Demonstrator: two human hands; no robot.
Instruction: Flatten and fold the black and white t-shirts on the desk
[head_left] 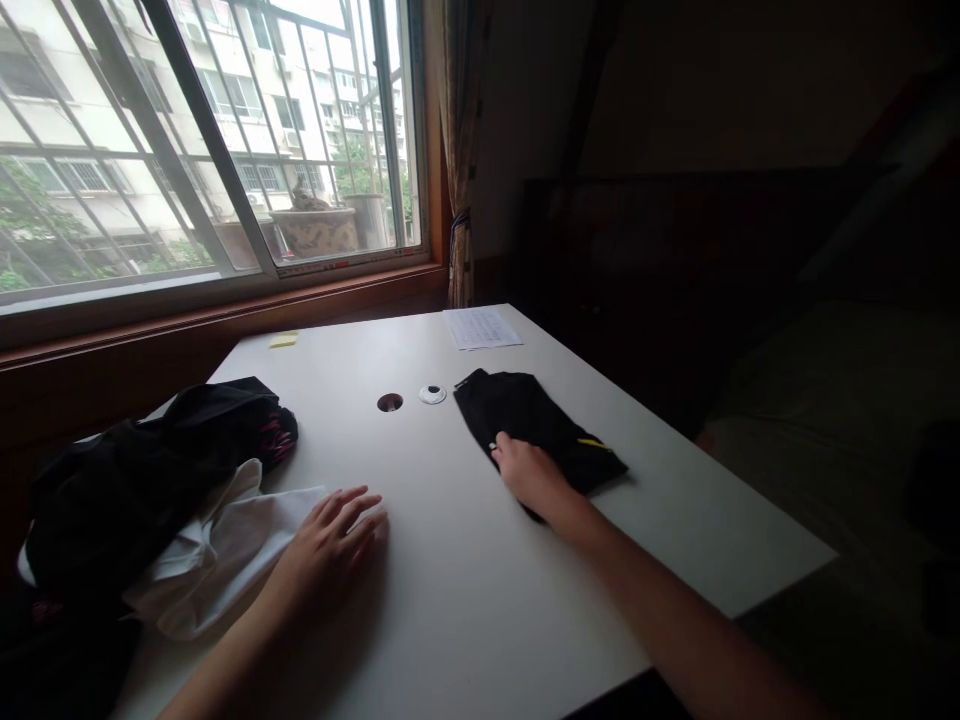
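Observation:
A folded black garment [525, 415] with a thin yellow stripe lies flat on the right half of the white table [435, 560]. My right hand [529, 470] is on its near left part, with the fingers curled closed at the cloth's edge. Over the left half, my left hand [345, 525] is held low, palm down, fingers spread and nothing in them. Just left of that hand lies crumpled white cloth [232, 555]. A heap of black clothing [142, 460] with some red lettering rests partly over the white cloth.
Papers [484, 328] lie at the table's far end, and yellow sticky notes [283, 340] at the far left. A round cable hole [390, 402] sits beside its loose cover [433, 394]. Behind are a barred window [247, 130] and a tied curtain [459, 180].

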